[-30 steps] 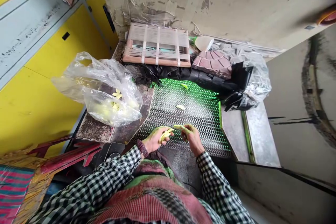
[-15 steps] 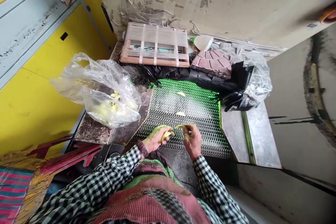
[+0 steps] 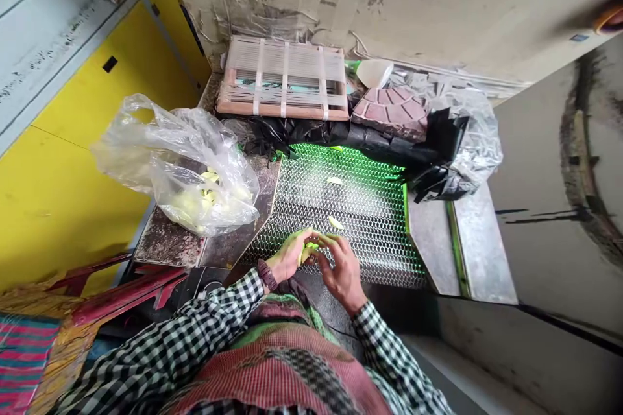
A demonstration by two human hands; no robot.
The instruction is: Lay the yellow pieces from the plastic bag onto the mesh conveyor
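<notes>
My left hand is closed around several small pale-yellow, crescent-shaped pieces above the near end of a metal mesh belt. My right hand reaches across to them. Its fingers are bent with a gap between thumb and forefinger, and its fingertips meet the left hand's; whether it touches a piece is hard to see. Just beyond both hands a single yellow crescent piece lies on the mesh. Another crescent piece is farther up, and a third shows partly at the black covering's edge.
Left of the belt, a clear plastic bag with more yellow pieces rests on a stained ledge. Behind stand a strapped wooden frame, a pinkish tiled slab and black plastic sheeting. A metal side plate flanks the right.
The crescent piece my right hand held now lies on the mesh, and that hand has moved left to my left hand. The other pieces on the belt have shifted away from me.
</notes>
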